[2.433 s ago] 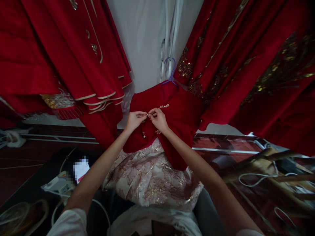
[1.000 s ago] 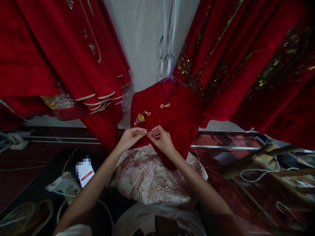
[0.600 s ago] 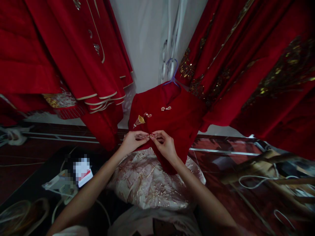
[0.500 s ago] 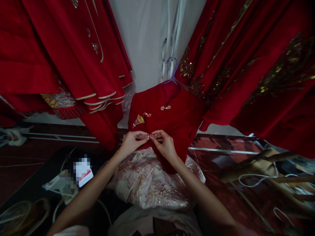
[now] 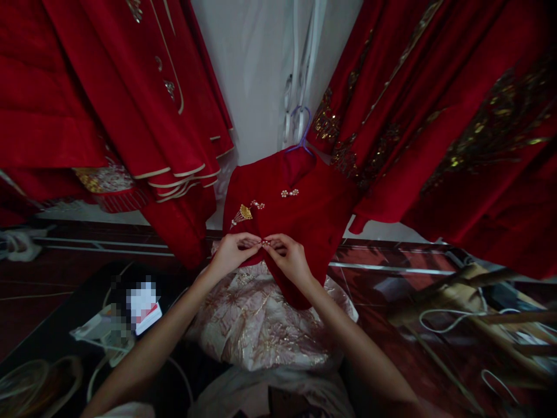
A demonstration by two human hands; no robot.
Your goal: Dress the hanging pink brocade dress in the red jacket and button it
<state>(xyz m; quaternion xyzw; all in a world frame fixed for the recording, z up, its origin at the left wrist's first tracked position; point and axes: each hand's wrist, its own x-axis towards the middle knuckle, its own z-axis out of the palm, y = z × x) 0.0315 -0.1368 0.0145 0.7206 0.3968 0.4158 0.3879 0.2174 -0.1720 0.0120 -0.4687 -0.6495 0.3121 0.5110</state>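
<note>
A red garment (image 5: 304, 226) hangs in front of me on a purple hanger (image 5: 303, 136). Near its lower edge, my left hand (image 5: 235, 251) and my right hand (image 5: 288, 255) meet, fingertips pinched on a small beaded frog button (image 5: 265, 242); the fingers partly cover it. Higher on the garment sit another beaded frog button (image 5: 289, 193) and a gold fan-shaped ornament (image 5: 245, 212) with hanging bead strands. Pale floral brocade (image 5: 270, 325) with glinting threads lies beneath the garment's lower part.
More red garments (image 5: 143, 104) hang at the left, and red ones with gold sequins (image 5: 435, 145) at the right. A dark tabletop (image 5: 47, 325) at the lower left bears a partly pixelated white box (image 5: 148, 313). A wooden frame (image 5: 474, 296) with white cords stands at the right.
Both hands stay pinched at the same button, with hardly any movement between them. The view has shifted slightly, so the garment appears a little further left.
</note>
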